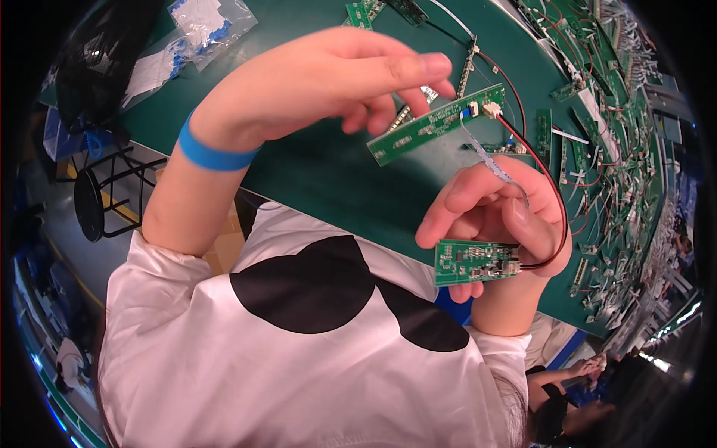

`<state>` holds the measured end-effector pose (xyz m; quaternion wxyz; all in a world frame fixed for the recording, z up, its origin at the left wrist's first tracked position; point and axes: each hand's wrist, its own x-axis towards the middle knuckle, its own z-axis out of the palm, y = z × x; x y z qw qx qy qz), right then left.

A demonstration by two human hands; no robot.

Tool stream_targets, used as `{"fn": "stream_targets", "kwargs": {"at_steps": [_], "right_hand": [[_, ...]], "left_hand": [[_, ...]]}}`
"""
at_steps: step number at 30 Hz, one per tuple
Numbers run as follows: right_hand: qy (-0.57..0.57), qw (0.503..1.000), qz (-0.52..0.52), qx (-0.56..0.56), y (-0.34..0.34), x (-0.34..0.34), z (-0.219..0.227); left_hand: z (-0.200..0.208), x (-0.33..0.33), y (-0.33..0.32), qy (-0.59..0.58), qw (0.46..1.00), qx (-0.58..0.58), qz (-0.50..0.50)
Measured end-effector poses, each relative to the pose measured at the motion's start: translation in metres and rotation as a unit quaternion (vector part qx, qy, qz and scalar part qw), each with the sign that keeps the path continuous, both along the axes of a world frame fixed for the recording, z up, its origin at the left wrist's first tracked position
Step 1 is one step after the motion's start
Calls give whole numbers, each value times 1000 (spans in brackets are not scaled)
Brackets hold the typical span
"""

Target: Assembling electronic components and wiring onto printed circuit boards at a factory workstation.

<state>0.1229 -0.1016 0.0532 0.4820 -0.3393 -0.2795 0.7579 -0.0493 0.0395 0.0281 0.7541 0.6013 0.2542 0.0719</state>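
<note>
A long narrow green circuit board slants across the space beyond my right hand. My left hand, with a blue band on its wrist, reaches over it. Its thumb is stretched out and its fingers are apart, the fingertips by the board's upper edge; whether they touch it I cannot tell. My right hand is closed around a smaller green circuit board, with fingertips showing below it. A red and black cable joins the two boards. From the long board a pale flat ribbon cable runs to the right hand's fingers.
On the green table, many wired circuit boards crowd the right side. Clear bags of white and blue parts lie at the far left, beside a black plastic bag. A black stool stands left; another person is at lower right.
</note>
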Motion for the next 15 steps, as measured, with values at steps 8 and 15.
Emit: {"fn": "stream_targets", "kwargs": {"at_steps": [8, 15], "right_hand": [[-33, 999, -12, -5, 1, 2, 5], [90, 993, -19, 69, -4, 18, -14]], "left_hand": [[-16, 13, -1, -92, 963, -204, -149], [-12, 12, -8, -128, 951, -258, -115]]}}
